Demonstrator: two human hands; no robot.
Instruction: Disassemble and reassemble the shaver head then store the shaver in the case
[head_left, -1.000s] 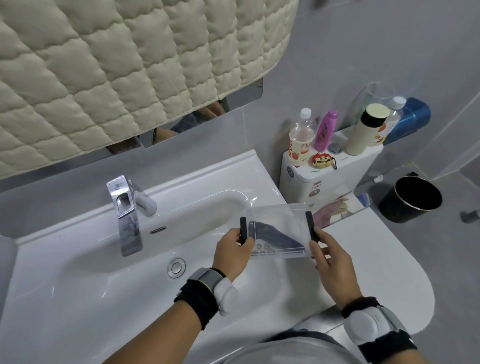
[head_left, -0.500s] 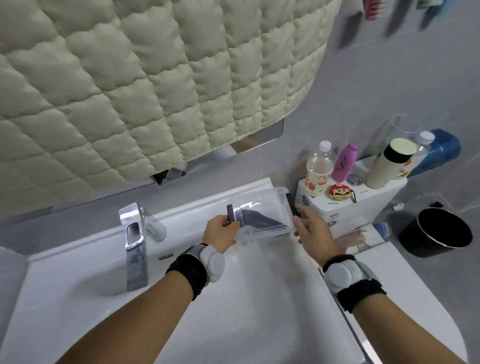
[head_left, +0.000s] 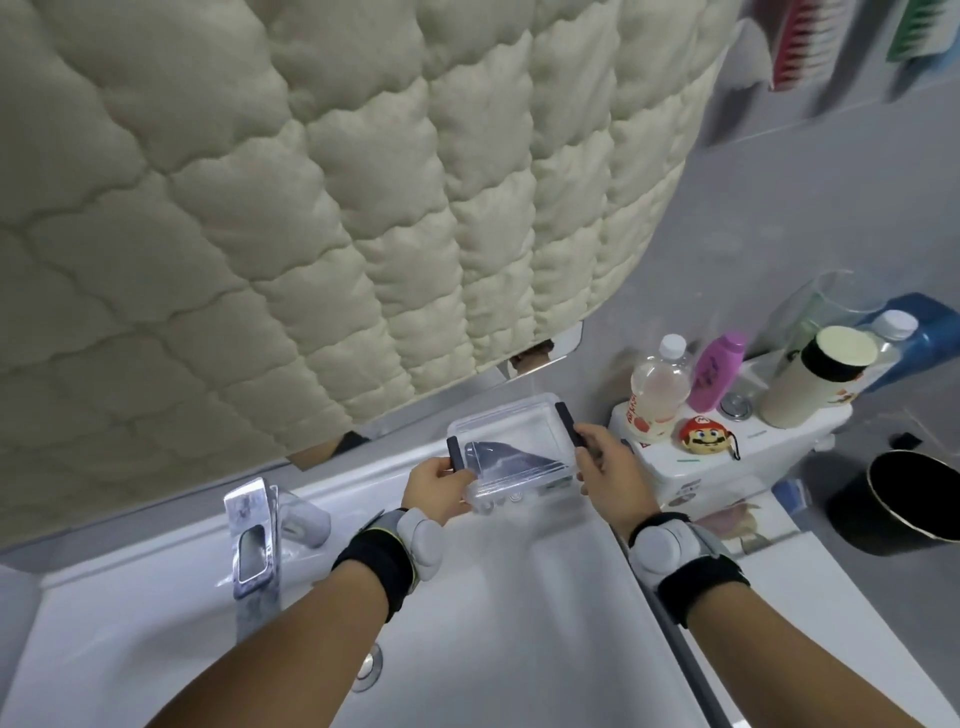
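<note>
Beside the chrome faucet (head_left: 254, 545), your left hand (head_left: 434, 488) pinches the left black latch of the clear case (head_left: 511, 452) (a dark shaver (head_left: 511, 460) lies inside) above the white sink (head_left: 519, 623), while your right hand (head_left: 613, 475) pinches the right latch.

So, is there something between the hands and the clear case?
No. The left hand and right hand already hold the clear case by its dark side clips, above the sink. A dark thing lies inside.
</note>
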